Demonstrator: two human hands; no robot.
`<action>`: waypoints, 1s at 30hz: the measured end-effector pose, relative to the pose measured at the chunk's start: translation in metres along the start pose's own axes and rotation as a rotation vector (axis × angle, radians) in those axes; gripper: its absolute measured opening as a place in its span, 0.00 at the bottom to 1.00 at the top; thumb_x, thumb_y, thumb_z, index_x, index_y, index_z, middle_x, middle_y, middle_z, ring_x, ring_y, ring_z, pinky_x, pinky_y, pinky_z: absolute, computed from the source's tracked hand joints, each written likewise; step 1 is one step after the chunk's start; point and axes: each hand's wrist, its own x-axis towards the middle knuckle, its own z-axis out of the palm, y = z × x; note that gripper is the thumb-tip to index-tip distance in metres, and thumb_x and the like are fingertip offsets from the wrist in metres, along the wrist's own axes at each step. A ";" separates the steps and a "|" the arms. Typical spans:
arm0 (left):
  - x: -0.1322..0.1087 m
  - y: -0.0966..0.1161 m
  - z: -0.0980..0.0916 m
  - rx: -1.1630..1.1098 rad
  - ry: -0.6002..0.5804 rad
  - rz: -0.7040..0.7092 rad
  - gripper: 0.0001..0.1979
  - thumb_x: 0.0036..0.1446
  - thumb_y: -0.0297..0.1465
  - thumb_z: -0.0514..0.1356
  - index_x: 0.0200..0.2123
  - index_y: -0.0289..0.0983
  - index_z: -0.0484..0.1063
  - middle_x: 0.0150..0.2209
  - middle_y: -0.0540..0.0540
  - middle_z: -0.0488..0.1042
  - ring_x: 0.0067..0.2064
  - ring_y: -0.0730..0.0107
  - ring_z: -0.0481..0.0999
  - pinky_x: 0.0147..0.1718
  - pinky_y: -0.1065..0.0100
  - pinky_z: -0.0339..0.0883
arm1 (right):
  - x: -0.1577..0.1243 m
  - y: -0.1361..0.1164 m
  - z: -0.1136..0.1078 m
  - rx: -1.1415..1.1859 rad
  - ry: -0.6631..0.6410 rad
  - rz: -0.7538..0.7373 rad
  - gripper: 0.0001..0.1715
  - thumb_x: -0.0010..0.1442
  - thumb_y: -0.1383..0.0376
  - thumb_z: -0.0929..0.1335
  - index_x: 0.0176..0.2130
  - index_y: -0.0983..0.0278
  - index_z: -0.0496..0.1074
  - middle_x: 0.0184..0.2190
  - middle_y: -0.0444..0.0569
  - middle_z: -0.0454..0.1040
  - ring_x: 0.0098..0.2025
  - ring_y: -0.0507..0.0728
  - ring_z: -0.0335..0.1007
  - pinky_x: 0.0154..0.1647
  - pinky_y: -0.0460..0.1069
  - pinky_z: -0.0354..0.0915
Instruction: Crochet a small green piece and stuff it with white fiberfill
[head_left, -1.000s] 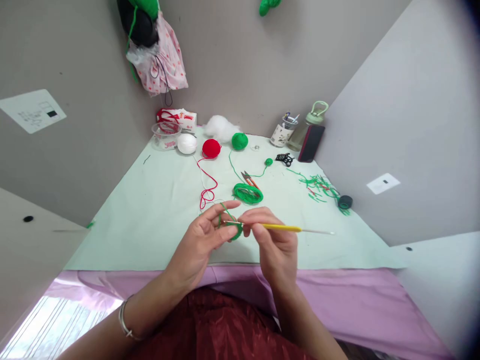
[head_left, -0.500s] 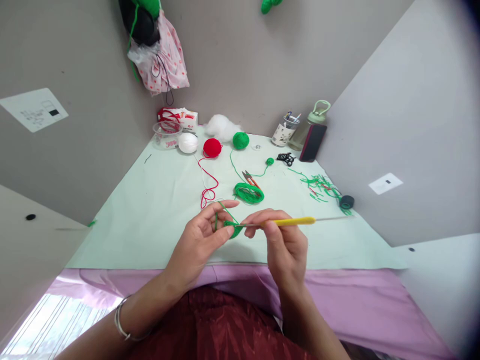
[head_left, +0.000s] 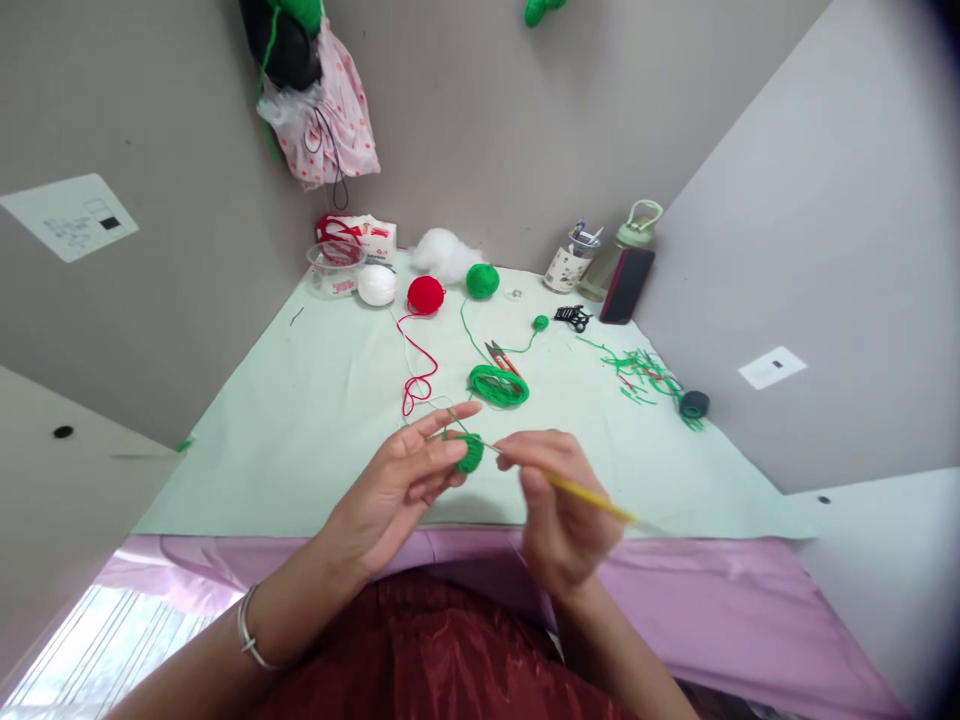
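Between the thumb and fingers of my left hand (head_left: 405, 470) is a small rounded green crochet piece (head_left: 470, 454). Green yarn runs from it up over my raised index finger. My right hand (head_left: 566, 500) grips a crochet hook (head_left: 585, 492) by its yellow handle, and its thin metal tip meets the upper edge of the piece. Whether the tip sits inside a stitch is too small to tell. Just beyond my hands lie a looped coil of green yarn (head_left: 499, 386) and orange-handled thread snips (head_left: 501, 355), partly behind the coil.
Farther back are a white yarn ball (head_left: 376, 286), a red yarn ball (head_left: 425, 295), a green yarn ball (head_left: 482, 281) and white stuffing (head_left: 445, 255). Green yarn scraps (head_left: 645, 372) and a black tape roll (head_left: 694, 404) lie right. A phone (head_left: 628, 286) leans by a bottle (head_left: 637, 226).
The hook has swung from nearly level to slanting, its handle end dropping toward me. My left hand has turned the green piece so its rounded face shows more.
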 end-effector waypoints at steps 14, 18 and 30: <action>0.004 -0.008 0.003 0.057 0.005 0.104 0.23 0.54 0.36 0.76 0.53 0.43 0.83 0.33 0.52 0.73 0.30 0.79 0.64 0.40 0.71 0.67 | -0.004 0.000 0.006 -0.129 -0.064 -0.115 0.22 0.67 0.72 0.71 0.54 0.49 0.81 0.47 0.51 0.82 0.45 0.60 0.79 0.42 0.56 0.77; 0.005 -0.001 0.001 -0.046 -0.011 0.005 0.17 0.55 0.34 0.74 0.48 0.39 0.86 0.28 0.57 0.64 0.22 0.85 0.46 0.39 0.71 0.69 | 0.004 0.001 0.002 0.135 0.055 0.107 0.14 0.71 0.69 0.68 0.48 0.54 0.82 0.38 0.49 0.81 0.36 0.56 0.76 0.36 0.53 0.73; 0.000 -0.010 -0.003 0.300 0.025 0.245 0.17 0.61 0.35 0.70 0.53 0.47 0.83 0.38 0.50 0.71 0.37 0.72 0.63 0.36 0.70 0.59 | 0.008 0.007 0.005 0.508 0.025 0.430 0.10 0.72 0.61 0.69 0.41 0.57 0.83 0.36 0.47 0.81 0.32 0.53 0.72 0.36 0.50 0.70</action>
